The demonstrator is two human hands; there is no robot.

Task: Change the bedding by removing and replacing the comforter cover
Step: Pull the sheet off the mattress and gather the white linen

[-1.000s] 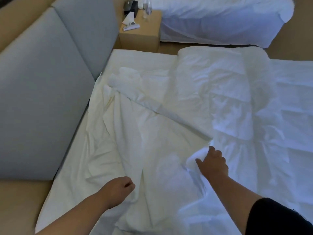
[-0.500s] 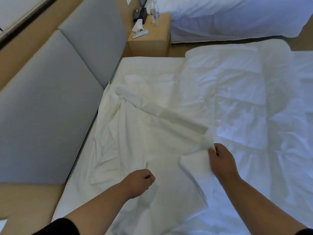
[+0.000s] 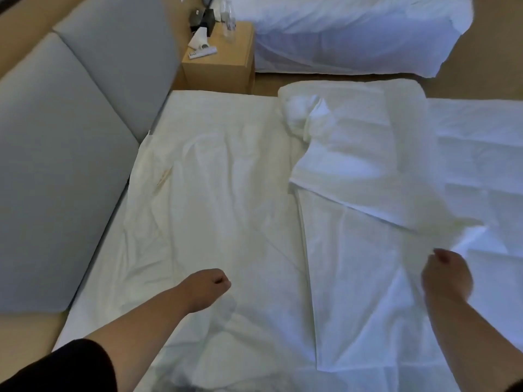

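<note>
Comforter cover (image 3: 353, 250): spread flat for filling. Right hand (image 3: 445, 278) pinches edge; left hand (image 3: 205, 285) fisted, grip contents unclear.

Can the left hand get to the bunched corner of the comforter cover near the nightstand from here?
Probably not without leaning. The left hand is curled in a grip on cloth near the bed's near edge; the bunched corner lies at the far edge by the nightstand. Only flat sheet between, nothing blocking.
</note>
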